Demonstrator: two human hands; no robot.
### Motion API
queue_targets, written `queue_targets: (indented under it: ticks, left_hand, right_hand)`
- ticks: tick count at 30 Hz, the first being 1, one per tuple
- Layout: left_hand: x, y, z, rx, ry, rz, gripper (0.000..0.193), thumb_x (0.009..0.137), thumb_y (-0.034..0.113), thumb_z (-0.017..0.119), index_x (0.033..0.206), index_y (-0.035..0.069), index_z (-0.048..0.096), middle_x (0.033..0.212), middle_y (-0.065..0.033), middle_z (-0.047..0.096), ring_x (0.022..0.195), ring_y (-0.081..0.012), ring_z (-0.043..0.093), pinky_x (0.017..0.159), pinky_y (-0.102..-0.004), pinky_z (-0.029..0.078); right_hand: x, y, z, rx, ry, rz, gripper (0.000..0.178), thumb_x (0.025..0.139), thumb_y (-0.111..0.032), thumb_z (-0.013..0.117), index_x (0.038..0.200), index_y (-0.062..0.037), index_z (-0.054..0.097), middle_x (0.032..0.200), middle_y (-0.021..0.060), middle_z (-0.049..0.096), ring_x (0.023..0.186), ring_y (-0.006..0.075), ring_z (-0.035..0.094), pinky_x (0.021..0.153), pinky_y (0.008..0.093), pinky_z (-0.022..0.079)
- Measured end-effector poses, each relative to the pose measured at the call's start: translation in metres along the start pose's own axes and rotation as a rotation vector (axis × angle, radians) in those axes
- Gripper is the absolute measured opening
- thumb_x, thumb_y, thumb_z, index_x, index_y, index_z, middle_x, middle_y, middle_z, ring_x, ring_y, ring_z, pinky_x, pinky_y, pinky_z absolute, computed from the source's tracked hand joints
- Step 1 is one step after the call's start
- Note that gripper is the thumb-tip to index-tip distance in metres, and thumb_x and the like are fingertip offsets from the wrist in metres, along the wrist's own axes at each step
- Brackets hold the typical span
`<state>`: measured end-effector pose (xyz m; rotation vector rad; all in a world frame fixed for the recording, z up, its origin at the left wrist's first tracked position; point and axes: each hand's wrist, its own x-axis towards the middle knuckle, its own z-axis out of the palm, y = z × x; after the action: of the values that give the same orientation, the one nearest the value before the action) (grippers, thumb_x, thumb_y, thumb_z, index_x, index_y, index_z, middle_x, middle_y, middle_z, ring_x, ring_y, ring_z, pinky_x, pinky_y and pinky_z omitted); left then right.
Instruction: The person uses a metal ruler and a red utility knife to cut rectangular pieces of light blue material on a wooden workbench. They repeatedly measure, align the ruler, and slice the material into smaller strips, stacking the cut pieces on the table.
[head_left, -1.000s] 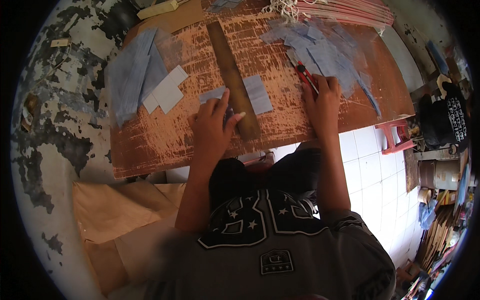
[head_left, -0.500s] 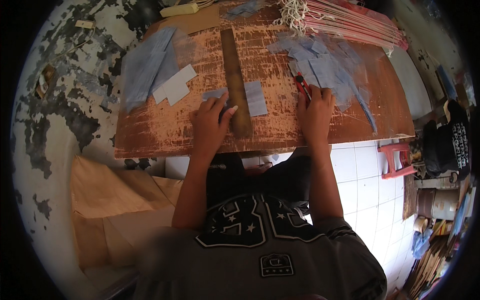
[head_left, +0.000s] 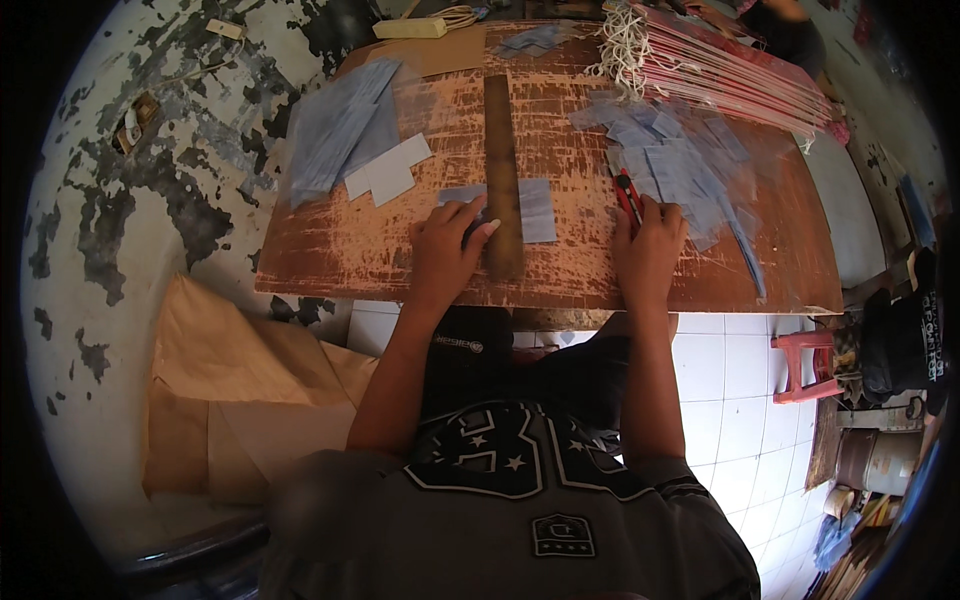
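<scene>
On the scuffed desk, a long ruler is lying with blue film showing on both sides, the left hand is resting beside it, grip apart, while the right hand is clamping its grip on a red cutter near blue scraps.

Strip beside the left hand: dull, matt, mottled finish. Cutter in the right hand: smooth, plastic-looking body. Blue-grey sheet between the hands: thin, smooth, film-like. Tabletop beneath the grip: wood-like, coating scraped rough.
</scene>
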<state>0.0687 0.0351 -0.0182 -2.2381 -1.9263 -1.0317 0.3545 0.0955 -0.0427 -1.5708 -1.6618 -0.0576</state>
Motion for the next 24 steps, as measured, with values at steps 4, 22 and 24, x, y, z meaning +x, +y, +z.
queue_targets:
  ticks: [4, 22, 24]
  left_hand:
    - [0.005, 0.0, 0.002, -0.006, -0.007, -0.012, 0.044, 0.109, 0.036, 0.071, 0.144, 0.011, 0.073, 0.117, -0.0067, 0.072, 0.108, -0.0248, 0.069, 0.103, -0.0448, 0.037]
    - [0.007, -0.008, -0.016, -0.112, -0.14, -0.028, 0.048, 0.105, 0.03, 0.074, 0.15, 0.012, 0.07, 0.119, -0.0049, 0.073, 0.113, -0.0225, 0.067, 0.105, -0.0432, 0.036]
    - [0.007, -0.011, -0.017, -0.115, -0.145, -0.007, 0.049, 0.106, 0.029, 0.074, 0.151, 0.012, 0.069, 0.118, -0.0038, 0.072, 0.111, -0.0211, 0.067, 0.105, -0.0419, 0.036]
  right_hand:
    - [0.0, 0.001, -0.001, 0.008, -0.01, 0.0, 0.04, 0.098, -0.018, 0.078, 0.131, 0.0039, 0.07, 0.125, 0.024, 0.061, 0.115, 0.0435, 0.057, 0.103, 0.0524, 0.048]
    - [0.001, -0.008, -0.008, 0.032, -0.032, 0.0, 0.039, 0.1, -0.014, 0.075, 0.135, 0.0041, 0.069, 0.119, 0.023, 0.06, 0.114, 0.0431, 0.058, 0.1, 0.0535, 0.049]
    - [0.003, -0.011, -0.01, 0.017, -0.031, 0.004, 0.038, 0.1, -0.013, 0.075, 0.134, 0.0036, 0.069, 0.119, 0.0227, 0.061, 0.113, 0.0431, 0.058, 0.099, 0.0532, 0.049]
